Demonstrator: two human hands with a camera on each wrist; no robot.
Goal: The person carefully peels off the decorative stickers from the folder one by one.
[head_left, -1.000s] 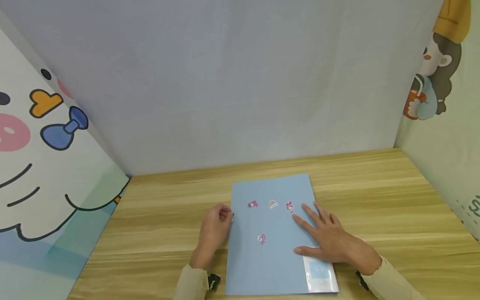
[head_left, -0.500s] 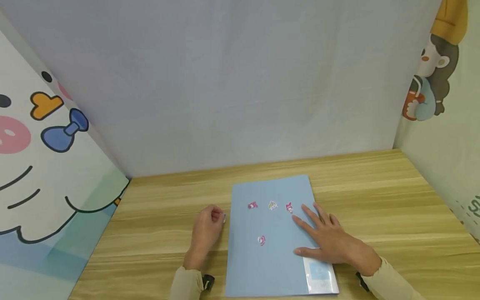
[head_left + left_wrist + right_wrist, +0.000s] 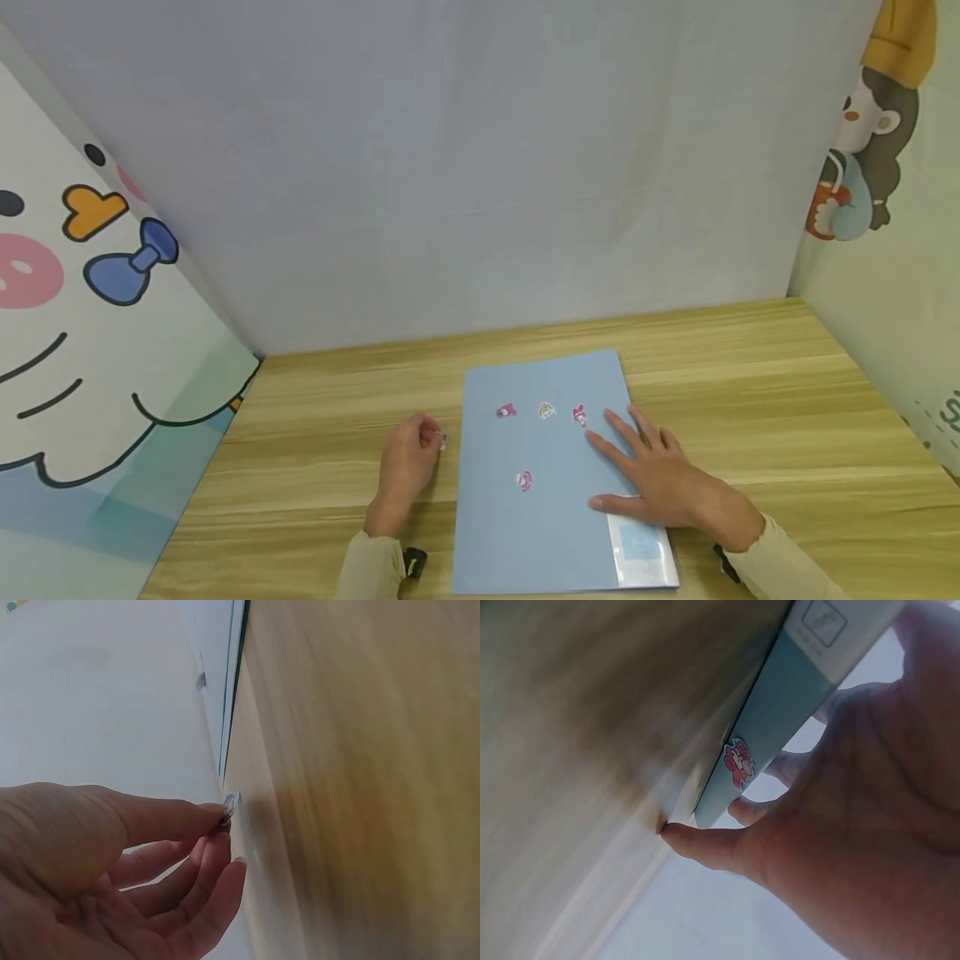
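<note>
A light blue folder [image 3: 536,533] lies on the table, with several small cartoon stickers on it, among them a pink one [image 3: 524,481] near its middle. Left of the folder, my left hand [image 3: 407,462] pinches a small sticker [image 3: 232,806] between thumb and index finger; its picture is too small to make out. My right hand [image 3: 660,479] rests spread on the folder's right side, fingers straight. One red sticker [image 3: 739,763] shows beyond the fingers in the right wrist view. A clear pocket [image 3: 643,550] sits at the folder's lower right corner, partly under the right wrist.
The wood-grain table [image 3: 322,417] extends on both sides of the folder. A pale cloth wall [image 3: 487,183] rises behind it, and printed cartoon panels stand at left and right. Dark straps [image 3: 415,562] circle the wrists.
My left hand has drawn back leftward from the folder's left edge, carrying the small sticker. My right hand stays in place on the folder.
</note>
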